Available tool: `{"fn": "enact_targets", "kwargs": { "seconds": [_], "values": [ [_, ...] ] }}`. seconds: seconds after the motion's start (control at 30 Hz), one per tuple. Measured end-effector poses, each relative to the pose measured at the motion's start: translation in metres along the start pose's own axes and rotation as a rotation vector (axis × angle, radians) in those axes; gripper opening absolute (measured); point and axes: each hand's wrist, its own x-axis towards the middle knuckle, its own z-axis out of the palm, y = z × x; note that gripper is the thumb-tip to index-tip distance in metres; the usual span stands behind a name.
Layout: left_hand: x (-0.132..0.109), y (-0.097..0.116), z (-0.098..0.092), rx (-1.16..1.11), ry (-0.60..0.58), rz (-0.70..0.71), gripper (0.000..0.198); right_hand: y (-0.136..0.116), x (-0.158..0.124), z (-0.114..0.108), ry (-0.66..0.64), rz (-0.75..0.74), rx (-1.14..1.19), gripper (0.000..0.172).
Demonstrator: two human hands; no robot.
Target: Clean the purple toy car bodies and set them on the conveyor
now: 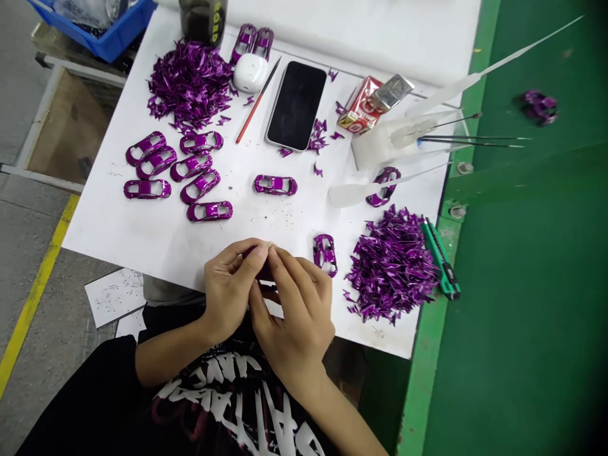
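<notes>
The person's left hand (229, 292) and right hand (293, 313) meet just over the near edge of the white table (118, 231), both grips closed in a tight pinch. Their fingertips (260, 251) press from either side on a small glossy purple piece (260, 271), which is mostly hidden, so its exact shape cannot be told. The hands hold it up off the table.

Just to the right of the hands lies a purple toy car shell (325, 255), the nearest loose item. Beyond it, a heap of purple trimmings (392, 266) sits at the near right, with a green utility knife (441, 259) at the table's right edge. Seven more car shells (274, 185) are spread across the middle and left, and a second heap of trimmings (190, 82) lies at the far left. At the far side are a black smartphone (296, 106), a white earbud case (250, 73), a red-handled brush (258, 100) and a red box (361, 104). Thin black-tipped tools (475, 140) and clear plastic strips (380, 193) reach rightward over the green bench (522, 266). Nothing stands between the hands and the nearest shell.
</notes>
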Motion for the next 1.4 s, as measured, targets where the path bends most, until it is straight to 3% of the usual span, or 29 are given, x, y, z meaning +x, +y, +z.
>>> {"fn": "enact_targets", "kwargs": {
  "seconds": [0.17, 0.37, 0.43, 0.53, 0.57, 0.63, 0.73, 0.83, 0.9, 1.03, 1.13, 1.27, 1.4],
  "values": [
    [-0.007, 0.001, -0.004, 0.049, 0.076, 0.114, 0.025, -0.008, 0.002, 0.002, -0.042, -0.049, -0.03, 0.044],
    [-0.025, 0.004, -0.005, 0.095, 0.004, 0.264, 0.014, -0.012, 0.008, -0.007, 0.027, 0.043, 0.154, 0.04],
    [-0.032, 0.0, -0.019, 0.152, -0.107, 0.38, 0.025, -0.01, 0.008, -0.019, -0.08, 0.093, 0.302, 0.041],
    [-0.045, -0.005, -0.05, 0.241, -0.282, 0.477, 0.073, -0.003, 0.005, -0.039, -0.347, 0.24, 0.59, 0.039],
    [-0.05, -0.004, -0.059, 0.275, -0.297, 0.447, 0.085, 0.001, 0.004, -0.044, -0.43, 0.307, 0.666, 0.039],
    [-0.057, 0.003, -0.073, 0.343, -0.3, 0.261, 0.089, 0.008, 0.004, -0.051, -0.573, 0.399, 0.743, 0.04],
    [-0.062, 0.017, -0.079, 0.385, -0.365, -0.2, 0.059, 0.014, 0.01, -0.053, -0.829, 0.451, 0.735, 0.03],
    [-0.055, 0.019, -0.071, 0.265, -0.406, -0.678, 0.028, 0.017, 0.021, -0.048, -1.051, 0.466, 0.655, 0.022],
    [-0.049, 0.012, -0.063, 0.193, -0.385, -0.84, 0.021, 0.021, 0.029, -0.044, -1.119, 0.442, 0.578, 0.023],
    [-0.041, -0.014, -0.048, 0.145, -0.249, -0.771, 0.018, 0.038, 0.044, -0.031, -1.235, 0.314, 0.427, 0.021],
    [-0.04, -0.024, -0.042, 0.068, -0.156, -0.763, 0.019, 0.051, 0.051, -0.015, -1.362, 0.329, 0.364, 0.021],
    [-0.038, -0.02, -0.038, 0.085, -0.096, -0.902, 0.023, 0.056, 0.061, 0.002, -1.528, 0.39, 0.235, 0.031],
    [-0.034, -0.011, -0.033, 0.077, -0.065, -1.008, 0.029, 0.045, 0.074, 0.01, -1.706, 0.498, 0.037, 0.026]
  ]
}}
